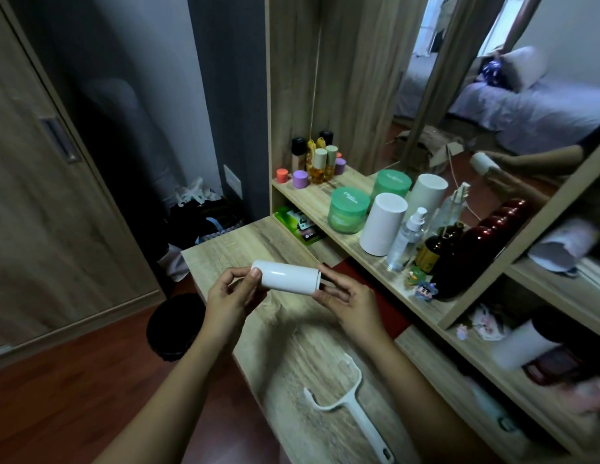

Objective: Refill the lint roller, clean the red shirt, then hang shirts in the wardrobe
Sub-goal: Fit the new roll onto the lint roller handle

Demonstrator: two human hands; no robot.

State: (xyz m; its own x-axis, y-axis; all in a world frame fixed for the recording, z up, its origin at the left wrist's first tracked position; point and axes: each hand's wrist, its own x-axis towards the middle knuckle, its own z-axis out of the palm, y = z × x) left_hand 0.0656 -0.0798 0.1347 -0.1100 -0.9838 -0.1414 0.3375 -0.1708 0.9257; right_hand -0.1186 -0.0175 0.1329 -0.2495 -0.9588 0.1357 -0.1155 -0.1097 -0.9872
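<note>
Roll [286,275] above table [245,239] — handle [345,405] nearer.

Wooden dressing table [258,242] with mirror [492,95], reddish floor [74,396].

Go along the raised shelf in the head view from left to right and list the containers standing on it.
Orange jar → purple jar → amber bottles → green jar → white cylinder → clear pump bottle → brown bottle

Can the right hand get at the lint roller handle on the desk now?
Probably yes: the handle lies bare on the desk near the right hand, nothing between. But both it and the left hand hold the white roll; it must let go first.
</note>
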